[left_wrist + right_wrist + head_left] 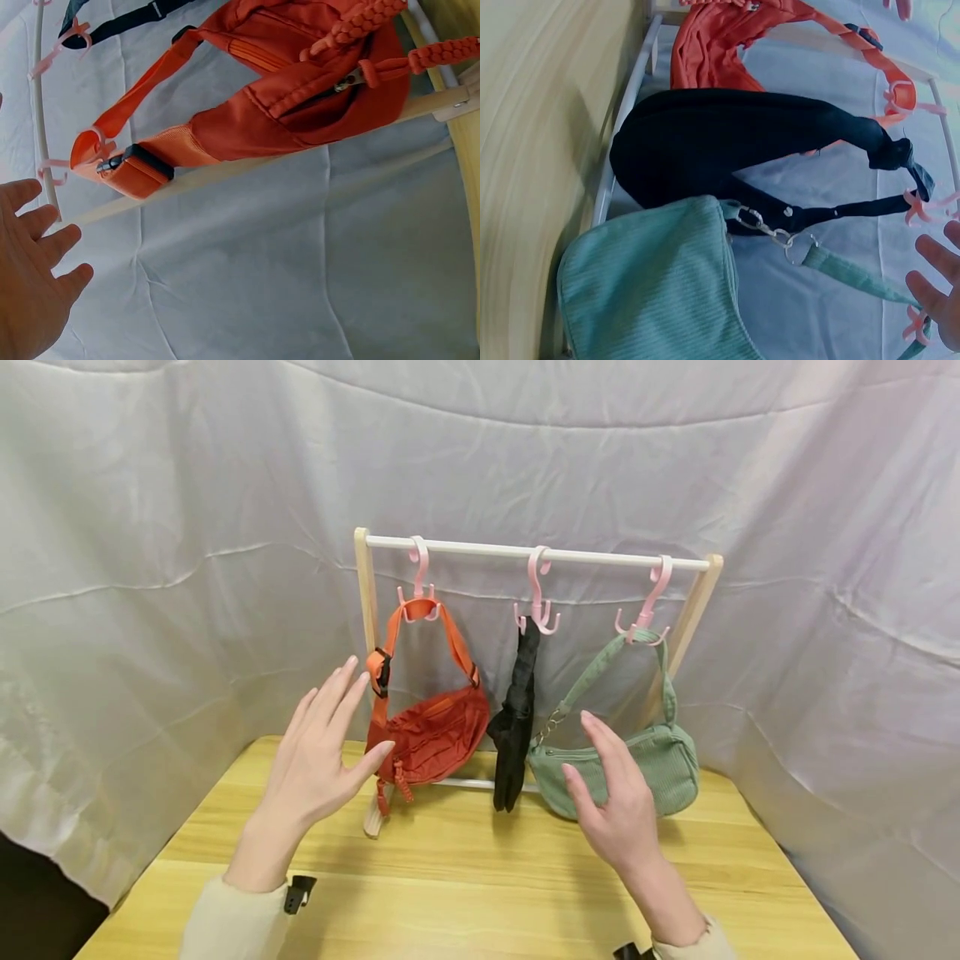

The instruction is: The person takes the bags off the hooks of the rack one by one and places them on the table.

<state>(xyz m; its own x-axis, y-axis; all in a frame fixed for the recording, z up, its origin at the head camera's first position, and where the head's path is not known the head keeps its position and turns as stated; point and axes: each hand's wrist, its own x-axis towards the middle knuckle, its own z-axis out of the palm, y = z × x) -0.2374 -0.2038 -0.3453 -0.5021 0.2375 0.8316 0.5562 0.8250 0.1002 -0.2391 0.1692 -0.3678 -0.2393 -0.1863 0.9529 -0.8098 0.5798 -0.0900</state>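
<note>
My left hand (315, 760) is held up with spread, straight fingers in front of an orange-red waist bag (442, 735), holding nothing. The bag's strap loops over a pink hook (420, 577). My right hand (618, 793) is raised before a green corduroy shoulder bag (667, 768), its fingers extended and grasping nothing. That bag's strap hangs on another pink hook (648, 602). Between them a black cloth bag (516, 727) hangs from the middle pink hook (536, 585). In the right wrist view the black bag (727, 142) shows its wide side.
A rack with a white rod (480, 548) and wooden side posts (693, 610) stands on the wooden table (450, 877). Its lower white bar (465, 783) runs behind the bags. Grey curtain (225, 527) surrounds the table at the back and sides.
</note>
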